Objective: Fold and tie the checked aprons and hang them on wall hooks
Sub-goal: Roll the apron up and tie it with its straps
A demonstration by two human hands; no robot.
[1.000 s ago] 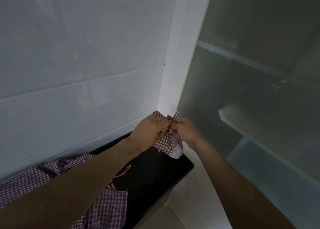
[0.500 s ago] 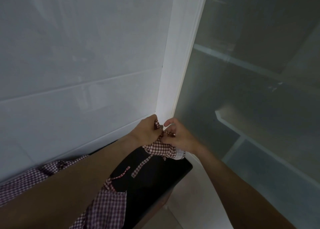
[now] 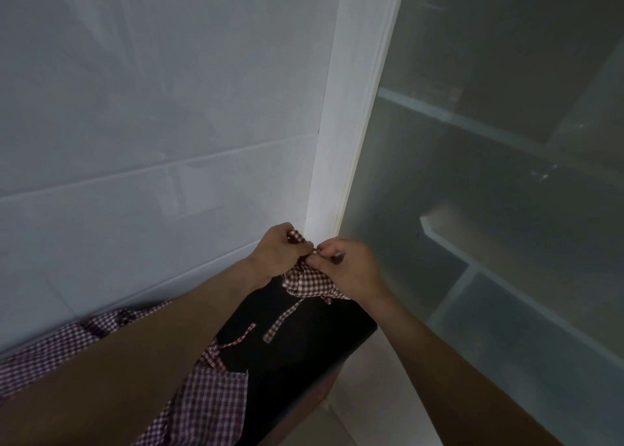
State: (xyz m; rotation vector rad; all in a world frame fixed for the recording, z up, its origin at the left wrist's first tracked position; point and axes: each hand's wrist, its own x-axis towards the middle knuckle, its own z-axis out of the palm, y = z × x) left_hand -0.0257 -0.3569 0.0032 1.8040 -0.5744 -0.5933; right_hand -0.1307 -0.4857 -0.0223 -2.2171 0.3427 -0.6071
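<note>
The left hand and the right hand meet at about six o'clock just below centre, both pinching the bunched top of a checked apron against the foot of the white door frame; its strap dangles toward six o'clock over the black table. A second apron lies at seven o'clock. The person is probably tying: the knot wants both ends pulled evenly, with the folded bundle kept tight
</note>
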